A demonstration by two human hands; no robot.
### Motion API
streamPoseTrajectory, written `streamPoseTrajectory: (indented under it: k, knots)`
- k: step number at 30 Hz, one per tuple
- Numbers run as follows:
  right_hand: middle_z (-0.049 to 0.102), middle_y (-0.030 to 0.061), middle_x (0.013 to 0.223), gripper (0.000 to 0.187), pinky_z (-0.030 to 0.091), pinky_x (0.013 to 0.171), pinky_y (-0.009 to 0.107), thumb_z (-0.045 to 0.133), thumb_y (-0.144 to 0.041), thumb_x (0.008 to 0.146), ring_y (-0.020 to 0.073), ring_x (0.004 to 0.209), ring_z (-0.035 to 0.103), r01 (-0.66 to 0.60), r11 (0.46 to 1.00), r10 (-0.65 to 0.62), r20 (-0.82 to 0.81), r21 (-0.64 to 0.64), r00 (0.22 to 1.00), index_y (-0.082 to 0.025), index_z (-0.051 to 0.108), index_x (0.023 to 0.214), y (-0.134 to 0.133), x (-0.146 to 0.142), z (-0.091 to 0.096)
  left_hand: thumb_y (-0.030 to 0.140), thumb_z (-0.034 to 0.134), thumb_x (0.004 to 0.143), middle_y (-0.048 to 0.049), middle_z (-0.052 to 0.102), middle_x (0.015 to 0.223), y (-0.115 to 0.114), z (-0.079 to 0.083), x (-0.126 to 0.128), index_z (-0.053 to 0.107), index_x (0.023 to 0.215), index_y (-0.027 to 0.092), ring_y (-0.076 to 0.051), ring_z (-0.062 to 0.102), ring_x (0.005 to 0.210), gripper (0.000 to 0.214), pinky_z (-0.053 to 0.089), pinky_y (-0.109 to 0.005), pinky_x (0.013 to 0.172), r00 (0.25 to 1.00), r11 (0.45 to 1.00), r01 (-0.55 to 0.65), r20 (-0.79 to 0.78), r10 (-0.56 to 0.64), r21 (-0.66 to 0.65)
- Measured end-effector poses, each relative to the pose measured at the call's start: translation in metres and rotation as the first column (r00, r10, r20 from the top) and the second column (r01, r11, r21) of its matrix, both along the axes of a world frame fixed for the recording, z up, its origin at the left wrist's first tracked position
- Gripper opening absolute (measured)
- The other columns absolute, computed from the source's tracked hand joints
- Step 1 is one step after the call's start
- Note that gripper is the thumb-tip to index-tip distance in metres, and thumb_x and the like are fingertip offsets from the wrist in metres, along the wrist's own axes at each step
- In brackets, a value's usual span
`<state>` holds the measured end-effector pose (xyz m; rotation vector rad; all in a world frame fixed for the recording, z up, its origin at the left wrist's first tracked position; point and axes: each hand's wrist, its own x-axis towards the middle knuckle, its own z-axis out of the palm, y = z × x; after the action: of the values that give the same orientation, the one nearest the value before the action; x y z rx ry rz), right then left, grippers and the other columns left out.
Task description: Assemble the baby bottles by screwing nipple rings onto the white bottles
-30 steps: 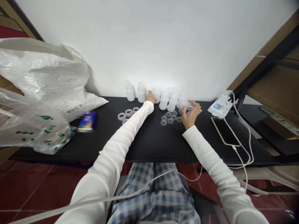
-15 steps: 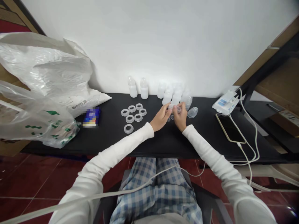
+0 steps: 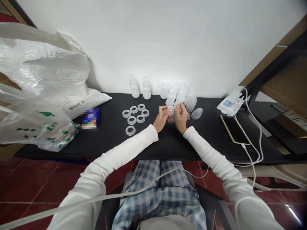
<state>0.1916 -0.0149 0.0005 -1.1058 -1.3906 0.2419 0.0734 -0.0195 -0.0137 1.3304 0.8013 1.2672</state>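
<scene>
My left hand [image 3: 161, 117] and my right hand [image 3: 181, 116] are both closed on a small clear plastic baby bottle part [image 3: 171, 109], held sideways above the black table. Fingers hide much of it, so its exact shape is unclear. Just behind my hands stand several frosted baby bottles [image 3: 170, 96] without caps. Small clear pieces [image 3: 171, 119] lie under my hands, partly covered. Clear dome caps sit to the right, with one cap [image 3: 197, 113] lying apart. Several translucent collar rings [image 3: 131, 120] lie to my left. Behind them, two capped baby bottles [image 3: 146, 89] stand near the wall.
Plastic bags [image 3: 43, 73] bulge over the table's left end, beside a blue packet [image 3: 90, 118]. On the right lie a phone [image 3: 234, 129], a white box-like item [image 3: 230, 103] and loose white cables [image 3: 260, 140]. One cable crosses my lap.
My hands have drawn slightly apart around the clear part, which is now turned more level and shows between them. The view has shifted a little.
</scene>
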Motion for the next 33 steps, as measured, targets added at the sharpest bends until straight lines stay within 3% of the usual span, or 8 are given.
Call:
streamPoseTrajectory:
  k: [3, 7, 10, 16, 21, 24, 28, 33]
  knots:
    - [0.047, -0.0040, 0.064, 0.036, 0.037, 0.061, 0.030, 0.044, -0.053, 0.095, 0.0131, 0.059, 0.041, 0.048, 0.999, -0.048, 0.008, 0.023, 0.999, -0.024, 0.042, 0.074, -0.001, -0.001, -0.003, 0.076, 0.049, 0.086, -0.0004, 0.057, 0.082, -0.004, 0.000, -0.004, 0.043, 0.106, 0.024, -0.014, 0.060, 0.067, 0.057, 0.051, -0.032, 0.067, 0.994, 0.985, -0.087, -0.054, 0.096, 0.150]
    - [0.047, -0.0034, 0.066, 0.036, 0.039, 0.062, 0.030, 0.040, -0.054, 0.097, 0.0134, 0.060, 0.042, 0.050, 0.999, -0.049, -0.034, 0.012, 0.998, -0.024, 0.042, 0.076, -0.004, -0.004, 0.000, 0.072, 0.047, 0.090, -0.0101, 0.058, 0.104, -0.007, 0.010, -0.014, 0.057, 0.089, 0.021, -0.022, 0.060, 0.097, 0.052, 0.050, -0.038, 0.090, 0.930, 0.896, -0.147, -0.251, 0.270, 0.419]
    - [0.044, -0.0044, 0.064, 0.037, 0.037, 0.059, 0.029, 0.038, -0.053, 0.098, 0.0127, 0.058, 0.040, 0.025, 1.000, -0.026, -0.070, -0.006, 0.997, -0.025, 0.038, 0.074, -0.007, -0.007, 0.002, 0.071, 0.044, 0.092, -0.0091, 0.063, 0.099, -0.008, 0.016, -0.018, 0.059, 0.082, 0.022, -0.023, 0.058, 0.098, 0.052, 0.046, -0.040, 0.096, 0.914, 0.877, -0.125, -0.290, 0.283, 0.463]
    - [0.043, -0.0046, 0.062, 0.039, 0.034, 0.060, 0.030, 0.046, -0.053, 0.094, 0.0129, 0.059, 0.038, 0.065, 0.998, -0.064, 0.067, -0.021, 0.996, -0.025, 0.037, 0.070, -0.008, -0.008, 0.002, 0.076, 0.051, 0.085, 0.0018, 0.038, 0.066, -0.007, 0.016, -0.015, 0.041, 0.069, 0.022, -0.014, 0.037, 0.064, 0.058, 0.037, -0.029, 0.063, 0.981, 0.959, -0.149, -0.088, 0.174, 0.241]
    - [0.044, -0.0024, 0.060, 0.041, 0.034, 0.061, 0.030, 0.051, -0.057, 0.091, 0.0159, 0.064, 0.039, 0.094, 0.995, -0.098, 0.233, 0.028, 0.968, -0.024, 0.042, 0.068, -0.003, 0.000, 0.001, 0.065, 0.055, 0.089, 0.0018, 0.035, 0.068, -0.004, 0.019, -0.015, 0.037, 0.067, 0.021, -0.013, 0.036, 0.065, 0.053, 0.038, -0.028, 0.064, 0.995, 0.985, -0.097, 0.011, 0.097, 0.143]
    - [0.038, -0.0036, 0.056, 0.044, 0.035, 0.062, 0.031, 0.054, -0.058, 0.091, 0.0154, 0.061, 0.036, 0.026, 0.994, -0.062, 0.350, 0.106, 0.935, -0.024, 0.042, 0.066, 0.003, 0.008, 0.001, 0.053, 0.057, 0.092, 0.0022, 0.034, 0.068, -0.003, 0.023, -0.017, 0.035, 0.066, 0.020, -0.012, 0.037, 0.065, 0.047, 0.040, -0.027, 0.067, 0.997, 0.997, -0.050, 0.058, 0.046, 0.055]
    - [0.040, -0.0034, 0.058, 0.048, 0.036, 0.066, 0.032, 0.050, -0.061, 0.095, 0.0140, 0.058, 0.038, -0.202, 0.959, 0.044, 0.603, 0.197, 0.797, -0.023, 0.046, 0.066, 0.011, 0.022, 0.007, 0.034, 0.058, 0.090, 0.0030, 0.035, 0.065, 0.001, 0.028, -0.023, 0.035, 0.064, 0.020, -0.011, 0.036, 0.061, 0.038, 0.038, -0.025, 0.061, 0.992, 0.993, 0.077, 0.112, -0.066, -0.090]
    - [0.063, 0.0045, 0.081, 0.039, 0.047, 0.078, 0.036, 0.050, -0.059, 0.097, 0.0192, 0.079, 0.059, -0.346, 0.938, 0.179, 0.803, 0.037, 0.569, -0.023, 0.065, 0.092, 0.013, 0.034, 0.015, 0.018, 0.057, 0.085, 0.0034, 0.037, 0.059, 0.016, 0.028, -0.036, 0.037, 0.059, 0.019, -0.009, 0.037, 0.053, 0.033, 0.033, -0.023, 0.055, 0.987, 0.964, 0.158, 0.058, -0.148, -0.214]
